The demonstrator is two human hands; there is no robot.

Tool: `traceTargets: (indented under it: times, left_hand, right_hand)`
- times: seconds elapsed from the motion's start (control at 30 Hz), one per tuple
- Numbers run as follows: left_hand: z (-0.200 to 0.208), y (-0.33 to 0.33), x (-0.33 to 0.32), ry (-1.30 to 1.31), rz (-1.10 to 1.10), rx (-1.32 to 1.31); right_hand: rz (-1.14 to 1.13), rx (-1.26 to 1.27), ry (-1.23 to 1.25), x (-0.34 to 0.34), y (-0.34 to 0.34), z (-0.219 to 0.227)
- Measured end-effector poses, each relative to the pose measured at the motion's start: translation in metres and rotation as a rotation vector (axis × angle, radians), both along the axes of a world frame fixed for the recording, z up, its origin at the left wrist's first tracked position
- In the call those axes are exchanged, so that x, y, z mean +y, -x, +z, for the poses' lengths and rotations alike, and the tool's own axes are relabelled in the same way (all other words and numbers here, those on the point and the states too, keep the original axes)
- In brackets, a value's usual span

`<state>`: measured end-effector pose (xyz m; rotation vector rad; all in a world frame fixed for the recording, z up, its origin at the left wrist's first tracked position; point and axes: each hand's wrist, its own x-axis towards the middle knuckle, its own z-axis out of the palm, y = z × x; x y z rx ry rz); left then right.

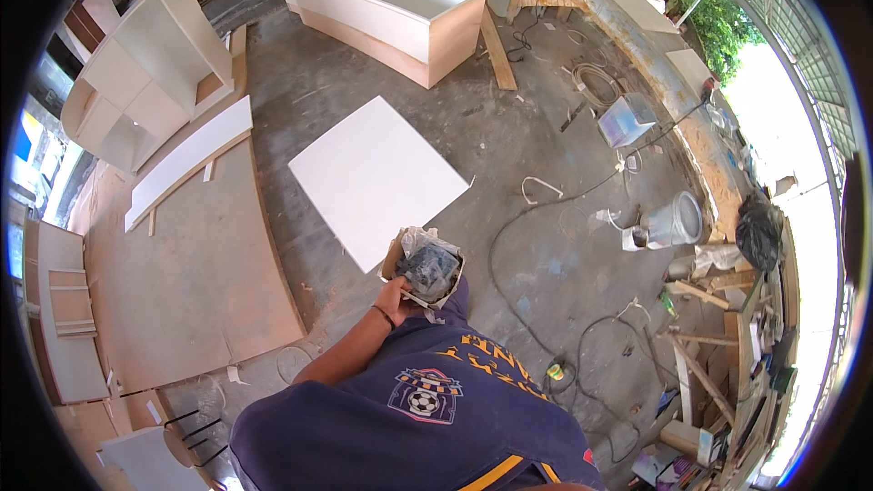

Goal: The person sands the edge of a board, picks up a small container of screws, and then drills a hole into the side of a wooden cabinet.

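My left hand [393, 301], with a dark band at the wrist, grips the near left side of a small open cardboard box [388, 265]. Crumpled plastic lines the box, and a dark grey mass [429, 271] fills it; what it is I cannot make out. The box is held in front of my body, overlapping the near corner of a white square panel [377, 177] that lies flat on the floor. My right hand does not show.
A long white open-topped cabinet [382, 14] lies beyond the panel. Left are a white shelf unit [150, 68] and a large wooden sheet [195, 264]. Right, a black cable [496, 245] winds across the floor near a bucket [675, 220] and a scrap wood pile [727, 355].
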<state>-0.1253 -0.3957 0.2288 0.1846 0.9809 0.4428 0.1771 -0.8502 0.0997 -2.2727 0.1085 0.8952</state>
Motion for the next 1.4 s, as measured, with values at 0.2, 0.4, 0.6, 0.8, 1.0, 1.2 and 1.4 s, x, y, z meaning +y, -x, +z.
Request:
traceTargets:
  times: [0.2,0.4,0.6,0.8,1.0,1.2,1.4]
  left_hand:
    - [-0.025,-0.114,0.105,0.011,-0.017,0.036]
    - [-0.015,-0.257,0.224,0.033,0.054,0.028]
    - [0.020,-0.379,0.338,-0.131,0.006,-0.009]
    - [0.024,-0.513,0.420,-0.221,0.011,0.011]
    - [0.027,-0.639,0.485,-0.142,0.002,0.075]
    - [0.050,-0.747,0.552,-0.193,0.023,0.037]
    - [0.030,-0.842,0.642,-0.302,-0.014,0.040]
  right_hand:
    - [-0.092,-0.132,-0.052,0.084,-0.151,-0.027]
    - [-0.388,-0.188,-0.129,0.256,-0.240,0.057]
    - [0.032,-0.117,-0.056,0.370,-0.307,0.079]
    - [0.208,-0.139,0.172,0.427,-0.419,0.012]
    - [0.282,-0.253,0.020,0.564,-0.581,0.073]
    - [0.307,-0.506,-0.117,0.713,-0.735,0.194]
    - [0.125,-0.628,-0.557,0.828,-0.835,0.265]
